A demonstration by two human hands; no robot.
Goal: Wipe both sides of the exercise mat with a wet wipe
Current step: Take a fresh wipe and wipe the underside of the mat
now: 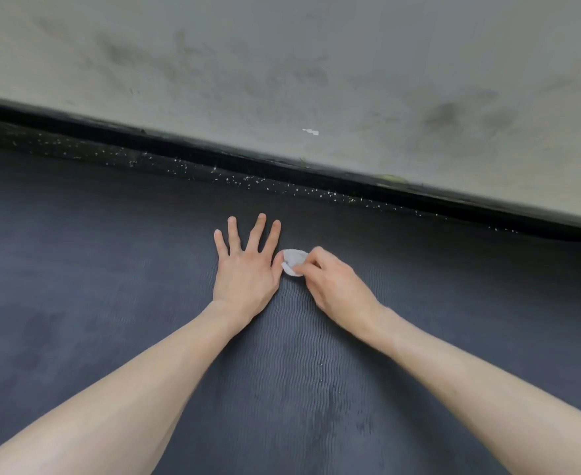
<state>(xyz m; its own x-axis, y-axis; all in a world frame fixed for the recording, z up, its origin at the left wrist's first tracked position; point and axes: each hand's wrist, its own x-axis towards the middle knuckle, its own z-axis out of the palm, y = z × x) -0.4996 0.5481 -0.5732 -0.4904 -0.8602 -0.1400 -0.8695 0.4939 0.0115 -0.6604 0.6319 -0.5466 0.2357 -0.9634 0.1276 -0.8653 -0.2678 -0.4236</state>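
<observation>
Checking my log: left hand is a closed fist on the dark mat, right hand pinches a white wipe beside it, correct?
No fist: the head view shows the left hand flat, fingers spread, on the mat. The right hand does pinch the wipe beside it.

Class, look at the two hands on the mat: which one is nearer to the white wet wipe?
Right. The right hand grips the wet wipe; the left hand lies flat on the mat just left of it, thumb at its edge.
</observation>
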